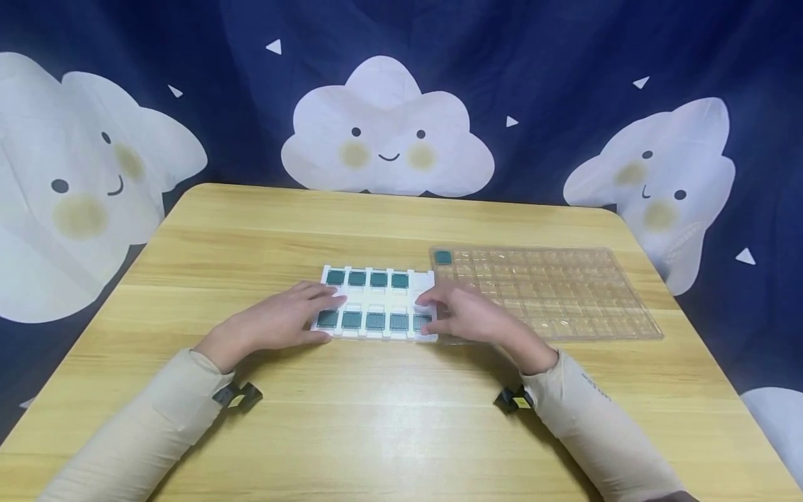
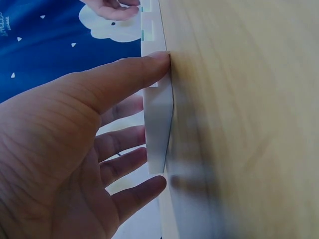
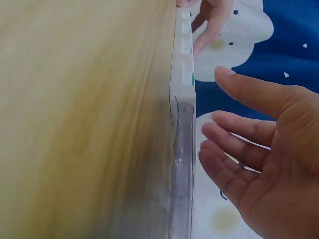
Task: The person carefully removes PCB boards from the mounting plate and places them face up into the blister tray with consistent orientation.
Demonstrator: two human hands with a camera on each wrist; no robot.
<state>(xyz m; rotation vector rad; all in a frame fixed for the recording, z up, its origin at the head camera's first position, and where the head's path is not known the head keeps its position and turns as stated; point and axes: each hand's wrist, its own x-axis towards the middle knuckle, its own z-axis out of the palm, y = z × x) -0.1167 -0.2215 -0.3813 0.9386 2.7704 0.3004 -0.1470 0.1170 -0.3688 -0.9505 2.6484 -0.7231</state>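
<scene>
A white tray (image 1: 376, 337) with two rows of square slots lies on the table. Several green square chip-like pieces (image 1: 378, 279) sit in it; the far row's right-end slot holds none. My left hand (image 1: 276, 322) holds the tray's left end, its thumb (image 2: 159, 59) on the near edge and fingers reaching over the left side. My right hand (image 1: 470, 317) hovers at the right end with loosely bent fingers, apart from the tray in the right wrist view and pinching nothing visible. It partly hides the near row's last piece (image 1: 422, 322).
A clear plastic tray (image 1: 564, 293) with many small compartments adjoins the white tray on the right. One green piece (image 1: 443, 257) sits in its far left compartment. The wooden table (image 1: 389, 418) ends at a dark blue cloud-patterned curtain (image 1: 533, 56).
</scene>
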